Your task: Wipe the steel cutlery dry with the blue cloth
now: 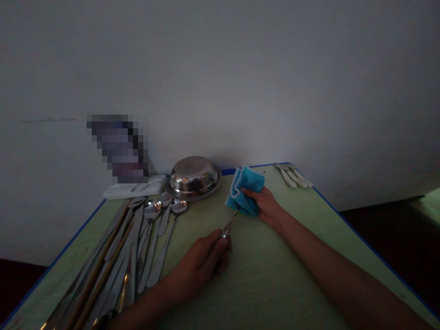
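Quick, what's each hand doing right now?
Left hand: closed around a slim metal utensil; which kind, I can't tell.
Right hand: closed on a folded blue cloth.

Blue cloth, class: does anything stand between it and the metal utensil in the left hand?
Nothing visible does: the right hand holds the blue cloth, and the metal utensil in the left hand runs up to the cloth's lower edge.

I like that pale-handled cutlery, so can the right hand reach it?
Probably yes: nothing seems to stand between the right hand and the pale-handled cutlery. But that hand is holding a blue cloth, so it may not be free to grab.
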`<state>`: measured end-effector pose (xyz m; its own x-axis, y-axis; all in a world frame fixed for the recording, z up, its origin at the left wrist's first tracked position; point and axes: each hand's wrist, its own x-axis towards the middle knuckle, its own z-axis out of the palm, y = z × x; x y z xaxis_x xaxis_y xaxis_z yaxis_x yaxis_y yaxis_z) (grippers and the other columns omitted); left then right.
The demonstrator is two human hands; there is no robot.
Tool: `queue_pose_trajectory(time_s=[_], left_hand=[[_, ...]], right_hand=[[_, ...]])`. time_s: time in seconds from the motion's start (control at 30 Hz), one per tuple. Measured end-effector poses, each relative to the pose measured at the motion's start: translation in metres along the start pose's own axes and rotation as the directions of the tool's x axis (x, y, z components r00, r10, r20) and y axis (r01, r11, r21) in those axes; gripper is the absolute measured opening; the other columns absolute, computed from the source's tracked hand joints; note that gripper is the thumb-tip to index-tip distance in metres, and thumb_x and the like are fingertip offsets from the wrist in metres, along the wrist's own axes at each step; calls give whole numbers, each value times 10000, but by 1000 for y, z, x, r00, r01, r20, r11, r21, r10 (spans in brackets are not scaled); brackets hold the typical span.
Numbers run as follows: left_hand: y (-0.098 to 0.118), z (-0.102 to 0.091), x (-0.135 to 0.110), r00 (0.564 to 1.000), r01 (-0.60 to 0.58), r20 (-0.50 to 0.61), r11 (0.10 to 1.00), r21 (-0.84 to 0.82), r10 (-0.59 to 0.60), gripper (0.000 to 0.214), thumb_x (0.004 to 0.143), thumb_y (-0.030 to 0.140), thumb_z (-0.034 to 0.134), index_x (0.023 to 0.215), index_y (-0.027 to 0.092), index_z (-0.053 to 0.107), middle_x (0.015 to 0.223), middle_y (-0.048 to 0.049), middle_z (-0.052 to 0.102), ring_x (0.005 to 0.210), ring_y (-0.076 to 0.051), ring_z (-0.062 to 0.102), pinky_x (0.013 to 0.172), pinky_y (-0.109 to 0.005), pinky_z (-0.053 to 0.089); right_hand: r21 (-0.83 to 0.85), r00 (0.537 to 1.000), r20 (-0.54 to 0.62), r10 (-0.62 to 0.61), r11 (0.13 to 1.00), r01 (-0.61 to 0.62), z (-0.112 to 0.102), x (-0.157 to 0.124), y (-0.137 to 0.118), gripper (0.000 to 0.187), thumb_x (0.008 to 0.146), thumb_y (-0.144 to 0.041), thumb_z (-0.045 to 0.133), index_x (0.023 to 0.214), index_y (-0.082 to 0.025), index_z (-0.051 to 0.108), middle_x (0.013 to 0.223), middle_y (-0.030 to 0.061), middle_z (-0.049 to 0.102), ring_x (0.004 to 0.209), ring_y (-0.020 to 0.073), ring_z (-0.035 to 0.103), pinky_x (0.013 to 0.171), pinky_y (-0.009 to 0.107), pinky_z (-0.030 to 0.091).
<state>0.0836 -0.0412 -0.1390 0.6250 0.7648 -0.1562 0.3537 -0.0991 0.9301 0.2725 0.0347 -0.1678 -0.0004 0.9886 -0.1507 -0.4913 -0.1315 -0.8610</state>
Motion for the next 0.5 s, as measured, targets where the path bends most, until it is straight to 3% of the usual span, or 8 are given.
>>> queue_pose_trajectory(time_s=[0.2,0.4,0.5], left_hand=[[0,1,1,999,32,-12,999,-40,-32,294,907,377,267,799,170,445,562,53,435,497,-85,398,490,-204,342],[2,1,1,996,45,-71,996,-82,-51,298,903,387,264,789,172,435,549,59,423,472,-84,380,466,-205,335],[2,0,1,998,37,-53,998,-53,-40,294,903,383,268,779,174,434,552,58,426,483,-87,390,481,-207,344]], right_hand=[[-20,991,-86,-102,995,101,5,1,5,352,565,-278,725,885,-185,613,872,15,692,801,175,637,785,334,485],[235,988,-40,147,963,-133,10,-3,-4,198,740,-303,521,864,-183,618,806,28,702,832,198,641,762,354,503],[210,992,-11,127,970,-122,9,-3,-4,155,714,-212,549,848,-177,619,773,15,705,774,183,650,752,335,508]])
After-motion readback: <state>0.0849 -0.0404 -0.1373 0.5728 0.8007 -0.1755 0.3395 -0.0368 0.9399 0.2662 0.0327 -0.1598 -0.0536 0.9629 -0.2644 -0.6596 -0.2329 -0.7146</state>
